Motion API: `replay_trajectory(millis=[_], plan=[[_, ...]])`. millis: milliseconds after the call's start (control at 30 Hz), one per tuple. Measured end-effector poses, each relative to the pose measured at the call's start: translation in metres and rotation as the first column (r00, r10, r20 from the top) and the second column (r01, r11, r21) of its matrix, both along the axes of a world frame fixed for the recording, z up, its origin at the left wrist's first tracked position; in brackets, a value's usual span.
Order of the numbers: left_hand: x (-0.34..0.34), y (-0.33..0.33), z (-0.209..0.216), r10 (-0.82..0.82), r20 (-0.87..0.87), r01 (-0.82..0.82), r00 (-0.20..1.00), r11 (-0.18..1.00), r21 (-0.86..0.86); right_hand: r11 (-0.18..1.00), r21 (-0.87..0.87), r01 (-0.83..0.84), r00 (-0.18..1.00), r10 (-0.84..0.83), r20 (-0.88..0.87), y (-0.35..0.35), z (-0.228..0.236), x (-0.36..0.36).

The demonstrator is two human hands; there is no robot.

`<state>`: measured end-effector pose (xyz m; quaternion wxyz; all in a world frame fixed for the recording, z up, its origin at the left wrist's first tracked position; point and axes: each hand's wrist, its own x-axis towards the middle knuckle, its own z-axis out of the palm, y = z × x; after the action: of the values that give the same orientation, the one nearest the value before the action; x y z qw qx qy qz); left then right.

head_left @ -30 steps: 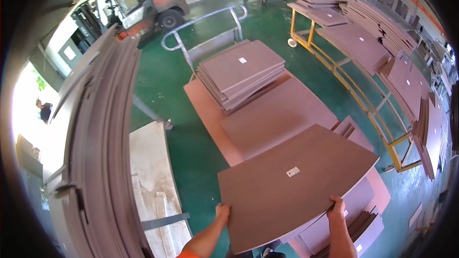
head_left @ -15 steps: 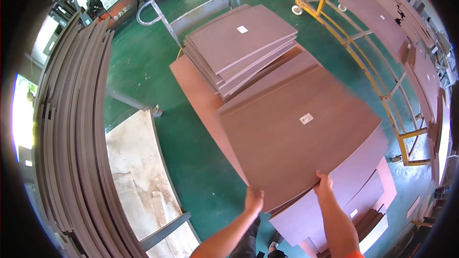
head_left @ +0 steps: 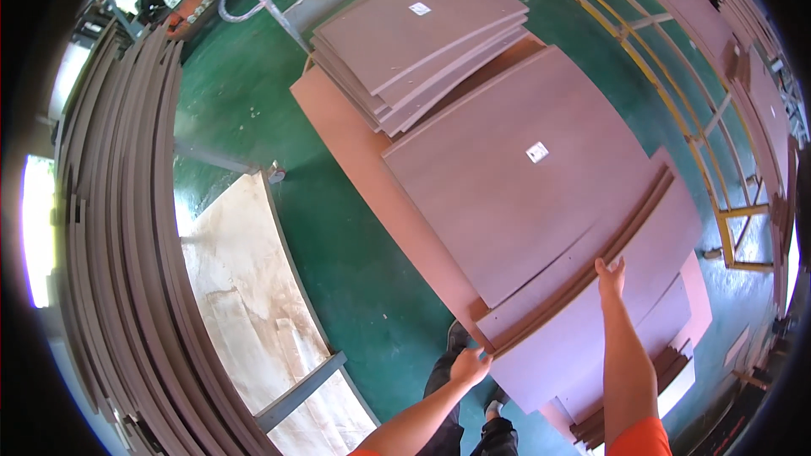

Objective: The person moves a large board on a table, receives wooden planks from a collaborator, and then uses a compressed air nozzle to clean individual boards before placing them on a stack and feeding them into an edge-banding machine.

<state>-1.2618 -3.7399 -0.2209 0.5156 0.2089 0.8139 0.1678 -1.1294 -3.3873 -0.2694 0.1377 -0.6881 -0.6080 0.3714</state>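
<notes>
A large brown panel (head_left: 515, 169) with a small white label lies flat in the middle of the trolley load. Along its near side runs a narrow dark brown strip (head_left: 629, 224), beside a paler near panel (head_left: 549, 359). My left hand (head_left: 470, 366) is at the strip's left end, fingers partly bent and thumb a little apart; whether it touches the strip is hard to tell. My right hand (head_left: 611, 277) lies over the near panel at the strip's edge, thumb and fingers apart. Neither hand grips the labelled panel.
A stack of brown panels (head_left: 422, 25) stands at the trolley's far end, by its metal handle (head_left: 279, 13). Tall stacked boards (head_left: 118, 228) and a stained white platform (head_left: 245, 279) are on the left. A yellow wheeled rack (head_left: 676, 118) stands right; a forklift (head_left: 190, 0) is far left.
The labelled panel, held by both hands before, now lies on the load, released. Both hands have come off its near edge, the right one moving right and up. The strip now shows.
</notes>
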Motion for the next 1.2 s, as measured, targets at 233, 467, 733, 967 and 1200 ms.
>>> replay_trajectory(millis=[233,467,733,967,1200], plan=[[0.059,-0.164,0.021,-0.173,0.072,0.185,0.982,0.959,-0.217,0.883,-0.460,-0.093,0.986,0.145,0.079,-0.241,0.059,0.173],[0.075,-0.252,0.081,-0.345,-0.157,0.284,0.925,0.905,-0.317,0.662,-0.746,-0.073,0.994,-0.011,-0.107,-0.433,0.185,0.338],[0.310,-0.173,0.229,-0.414,-0.014,0.384,0.910,0.856,-0.346,0.726,-0.505,0.468,0.742,-0.633,-0.222,-0.585,0.242,0.648],[0.593,-0.094,0.173,-0.946,-0.068,0.878,0.318,0.267,0.397,0.257,-0.278,0.925,0.220,-0.963,-0.157,-0.739,0.245,0.901],[0.802,-0.039,0.134,-0.897,0.272,0.900,0.349,0.402,0.171,0.426,-0.311,0.850,0.432,-0.900,-0.051,-0.802,0.264,1.044]])
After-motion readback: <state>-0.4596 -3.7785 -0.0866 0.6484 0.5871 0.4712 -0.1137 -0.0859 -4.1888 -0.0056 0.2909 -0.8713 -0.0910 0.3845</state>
